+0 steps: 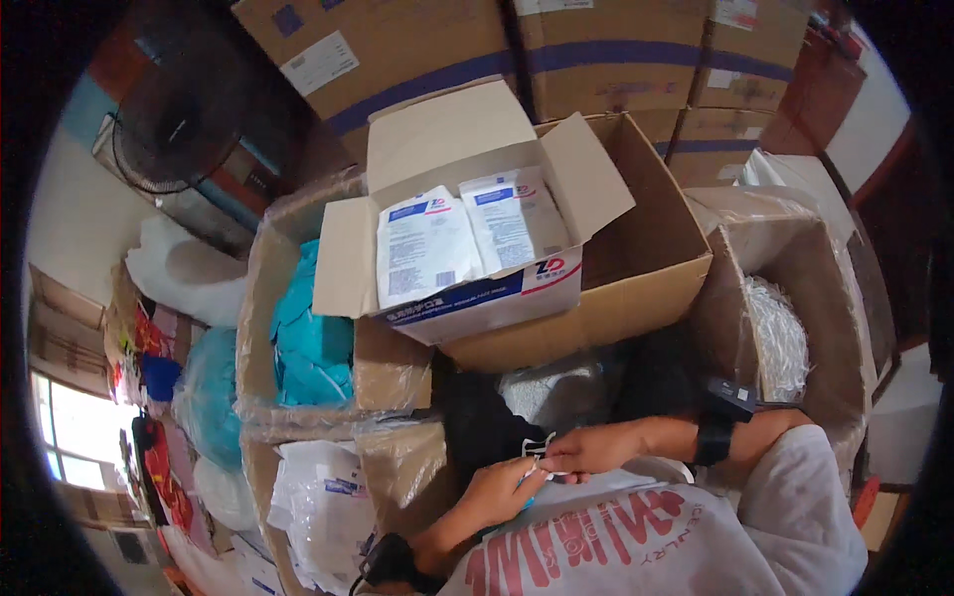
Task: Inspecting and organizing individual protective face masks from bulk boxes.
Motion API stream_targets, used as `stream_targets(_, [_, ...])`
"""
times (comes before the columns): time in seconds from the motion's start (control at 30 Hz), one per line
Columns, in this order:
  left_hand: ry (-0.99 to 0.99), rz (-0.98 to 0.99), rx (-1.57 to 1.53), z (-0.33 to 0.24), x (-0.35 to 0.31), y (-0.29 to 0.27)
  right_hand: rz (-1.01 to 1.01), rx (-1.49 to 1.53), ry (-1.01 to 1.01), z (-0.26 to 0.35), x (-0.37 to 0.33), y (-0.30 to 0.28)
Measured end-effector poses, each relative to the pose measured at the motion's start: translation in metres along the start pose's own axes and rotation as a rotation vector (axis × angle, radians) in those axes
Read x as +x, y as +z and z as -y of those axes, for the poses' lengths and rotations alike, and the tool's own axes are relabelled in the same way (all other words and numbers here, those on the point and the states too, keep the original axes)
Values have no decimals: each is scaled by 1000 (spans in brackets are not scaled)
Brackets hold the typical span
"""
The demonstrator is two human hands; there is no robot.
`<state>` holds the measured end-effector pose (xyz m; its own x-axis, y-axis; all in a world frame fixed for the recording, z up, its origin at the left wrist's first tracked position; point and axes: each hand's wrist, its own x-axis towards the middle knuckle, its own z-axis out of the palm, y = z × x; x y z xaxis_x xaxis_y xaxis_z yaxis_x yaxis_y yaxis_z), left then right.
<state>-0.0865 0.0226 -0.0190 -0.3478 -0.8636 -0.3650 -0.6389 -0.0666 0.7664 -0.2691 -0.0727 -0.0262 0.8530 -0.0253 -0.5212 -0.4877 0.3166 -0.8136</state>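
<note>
My left hand (500, 490) and my right hand (586, 452) meet close in front of my shirt, fingers closed in a pinch. Between the fingertips runs a thin white strap (555, 473). A sliver of a teal piece (531, 498) shows by the left fingers; most of it is hidden by the hand. Ahead of my hands, an opened white carton (437, 328) with raised flaps holds white printed pouches (422, 248). To the left, a plastic-lined box (260, 298) holds a heap of teal folded pieces (316, 338) that look like face masks.
The white carton rests on a larger open brown box (636, 288). At right, another box (845, 298) holds a bundle of white strands (780, 333). A lower-left box (260, 457) contains white pouches (323, 507). Stacked cartons (606, 60) stand behind; a fan (174, 129) is at far left.
</note>
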Motion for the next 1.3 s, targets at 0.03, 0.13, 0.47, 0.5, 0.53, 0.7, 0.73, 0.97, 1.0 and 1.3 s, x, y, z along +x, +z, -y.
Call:
stream_targets(0.03, [19,-23,-39,2,-1,2,30,-132,-44,1,0,-2])
stream_targets(0.13, [88,87,-162,13,-1,9,119,-409,-125,0,4,-10])
stream_targets(0.47, [25,-25,80,-14,7,-1,83,-54,96,15,-5,-7])
stream_targets(0.5, [45,-8,104,-13,8,-2,55,-100,89,12,-3,-7])
stream_targets(0.53, [65,9,128,-11,8,-2,73,-230,34,11,-1,-10])
stream_targets(0.7, [80,26,138,-7,10,-6,37,-504,-181,3,-3,-5])
stream_targets(0.73, [99,42,89,-7,12,-8,61,-519,-161,8,-4,-4])
stream_targets(0.97, [221,290,-225,-8,9,-29,221,-568,-252,29,-21,-15])
stream_targets(1.0, [257,320,-198,-10,4,-33,216,-603,-313,30,-25,-16])
stream_targets(1.3, [376,419,-385,-18,-25,-28,468,-429,2,76,-87,-14])
